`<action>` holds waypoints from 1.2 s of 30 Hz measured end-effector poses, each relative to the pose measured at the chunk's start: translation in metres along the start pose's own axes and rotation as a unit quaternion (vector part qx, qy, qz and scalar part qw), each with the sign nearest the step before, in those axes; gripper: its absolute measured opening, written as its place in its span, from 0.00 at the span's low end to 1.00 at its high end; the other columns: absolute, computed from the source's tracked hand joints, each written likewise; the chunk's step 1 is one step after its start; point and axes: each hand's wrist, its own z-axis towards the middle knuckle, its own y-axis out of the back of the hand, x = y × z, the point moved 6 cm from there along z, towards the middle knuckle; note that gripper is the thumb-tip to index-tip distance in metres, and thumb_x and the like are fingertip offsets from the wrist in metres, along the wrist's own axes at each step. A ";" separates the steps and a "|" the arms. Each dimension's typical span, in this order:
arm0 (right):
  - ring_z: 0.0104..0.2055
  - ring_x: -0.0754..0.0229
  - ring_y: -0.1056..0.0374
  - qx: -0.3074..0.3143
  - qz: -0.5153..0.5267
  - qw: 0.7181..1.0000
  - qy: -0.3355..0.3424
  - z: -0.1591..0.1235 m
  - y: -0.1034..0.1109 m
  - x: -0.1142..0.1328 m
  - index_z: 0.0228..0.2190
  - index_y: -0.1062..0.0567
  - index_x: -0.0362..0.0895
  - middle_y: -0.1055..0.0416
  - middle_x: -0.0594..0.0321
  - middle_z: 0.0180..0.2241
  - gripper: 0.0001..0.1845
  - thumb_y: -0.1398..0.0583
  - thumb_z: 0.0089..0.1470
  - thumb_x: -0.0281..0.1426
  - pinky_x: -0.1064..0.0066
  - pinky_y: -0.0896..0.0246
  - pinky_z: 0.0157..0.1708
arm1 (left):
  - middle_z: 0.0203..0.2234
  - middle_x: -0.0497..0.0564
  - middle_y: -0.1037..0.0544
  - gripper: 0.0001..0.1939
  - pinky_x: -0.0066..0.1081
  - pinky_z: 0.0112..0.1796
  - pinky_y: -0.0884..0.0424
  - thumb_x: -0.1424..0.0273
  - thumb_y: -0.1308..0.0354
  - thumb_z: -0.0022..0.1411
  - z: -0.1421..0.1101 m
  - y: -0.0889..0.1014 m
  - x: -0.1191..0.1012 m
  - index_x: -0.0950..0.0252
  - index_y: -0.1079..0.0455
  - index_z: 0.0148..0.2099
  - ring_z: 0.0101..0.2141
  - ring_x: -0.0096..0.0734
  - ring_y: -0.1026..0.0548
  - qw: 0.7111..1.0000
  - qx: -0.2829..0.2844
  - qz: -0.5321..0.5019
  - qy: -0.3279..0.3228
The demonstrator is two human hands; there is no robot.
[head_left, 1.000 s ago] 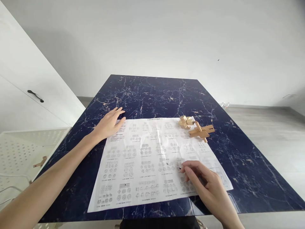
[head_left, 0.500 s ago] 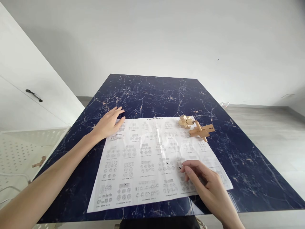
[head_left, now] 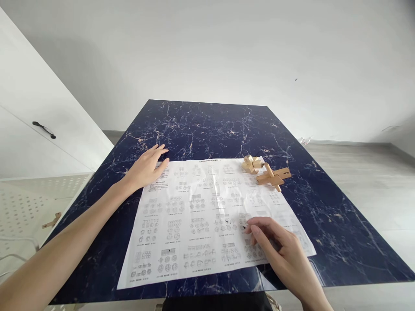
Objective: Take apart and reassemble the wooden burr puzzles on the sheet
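Note:
A large printed sheet with rows of small line drawings lies on a dark blue marbled table. My left hand rests palm down at its far left corner, fingers stretched out, part on the paper and part on the tabletop. My right hand lies on the sheet's near right part. Its fingers are curled, with thumb and index finger close together; whether anything is between them is hidden. A small dark mark shows beside the index fingertip. Neither hand touches the interlocking wooden block puzzle or the wooden toy plane at the far right corner.
To the left stands a white cabinet with a black handle. Below it, a cream perforated surface bears a small wooden cross-shaped piece. A pale wall rises behind the table, and grey flooring lies to the right.
The view has shifted very slightly. Both hands, the sheet and the wooden pieces hold their places.

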 end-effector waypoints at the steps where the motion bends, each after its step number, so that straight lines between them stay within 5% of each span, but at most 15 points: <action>1: 0.33 0.55 0.24 -0.001 0.000 1.000 0.000 0.000 0.000 0.000 0.43 0.19 0.49 0.18 0.58 0.37 0.18 0.41 0.71 0.49 0.67 0.29 0.34 | 0.78 0.57 0.43 0.34 0.61 0.72 0.44 0.50 0.60 0.79 0.000 0.000 0.000 0.63 0.39 0.75 0.78 0.54 0.49 1.000 0.001 0.000 0.000; 36: 0.33 0.56 0.23 -0.001 0.000 1.000 0.001 0.000 0.001 -0.001 0.42 0.19 0.49 0.18 0.58 0.37 0.19 0.40 0.71 0.50 0.68 0.27 0.34 | 0.78 0.55 0.42 0.36 0.60 0.73 0.45 0.45 0.61 0.78 -0.003 0.003 -0.003 0.61 0.37 0.74 0.77 0.54 0.49 1.000 0.000 -0.021 0.010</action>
